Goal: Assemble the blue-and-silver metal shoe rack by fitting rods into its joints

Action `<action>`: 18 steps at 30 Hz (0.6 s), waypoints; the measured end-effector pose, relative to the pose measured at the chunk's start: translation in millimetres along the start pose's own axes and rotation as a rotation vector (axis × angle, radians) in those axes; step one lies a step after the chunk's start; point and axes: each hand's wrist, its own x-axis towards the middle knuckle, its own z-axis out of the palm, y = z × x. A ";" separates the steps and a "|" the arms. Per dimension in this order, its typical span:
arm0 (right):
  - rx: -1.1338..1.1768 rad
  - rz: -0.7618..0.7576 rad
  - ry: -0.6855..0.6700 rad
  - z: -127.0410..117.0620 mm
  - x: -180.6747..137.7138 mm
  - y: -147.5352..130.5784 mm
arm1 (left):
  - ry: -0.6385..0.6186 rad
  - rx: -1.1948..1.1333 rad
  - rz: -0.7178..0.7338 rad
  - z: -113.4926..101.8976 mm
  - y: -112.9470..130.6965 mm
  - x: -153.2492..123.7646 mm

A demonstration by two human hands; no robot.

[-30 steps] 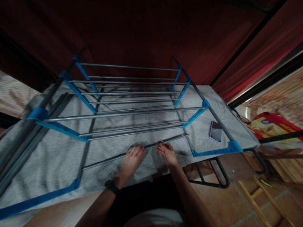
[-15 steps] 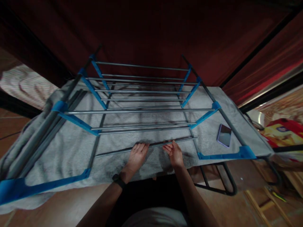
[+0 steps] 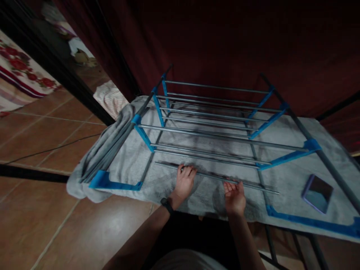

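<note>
A loose grey metal rod [image 3: 213,176] lies across a grey towel [image 3: 281,176], in front of a rack [image 3: 213,123] of grey rods joined by blue plastic connectors. My left hand [image 3: 185,182], with a dark watch on the wrist, rests on the rod with its fingers curled over it. My right hand [image 3: 234,195] grips the same rod further right, fingers bent around it. The rod's left end reaches toward a blue corner piece [image 3: 112,182]; its right end points at the rack's right side.
A purple-cased phone [image 3: 317,193] lies on the towel at the right. A blue bar [image 3: 312,222] runs along the towel's near right edge. Several spare grey rods [image 3: 109,150] lie bundled at the towel's left edge. Brown tile floor [image 3: 42,150] spreads to the left; a dark red curtain hangs behind.
The view has swung left, so the rack and phone sit further right. My hands have moved further apart along the rod, the right one sliding toward its right half.
</note>
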 end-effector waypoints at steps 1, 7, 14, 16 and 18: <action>0.006 -0.010 0.006 -1.1 0.5 0.3 | -0.016 0.003 0.006 0.1 0.9 -0.2; -0.028 -0.094 -0.017 -5.8 2.8 1.9 | -0.088 0.021 0.014 0.4 2.1 -0.9; -0.007 -0.072 -0.004 -10.3 5.7 2.2 | 0.016 0.038 -0.211 -26.7 -39.1 -11.4; -0.001 -0.060 0.005 -11.6 7.2 2.7 | 0.102 0.039 -0.321 -35.8 -56.9 -15.8; -0.006 -0.052 0.002 -13.2 9.0 3.5 | 0.210 0.009 -0.453 -41.5 -73.0 -19.6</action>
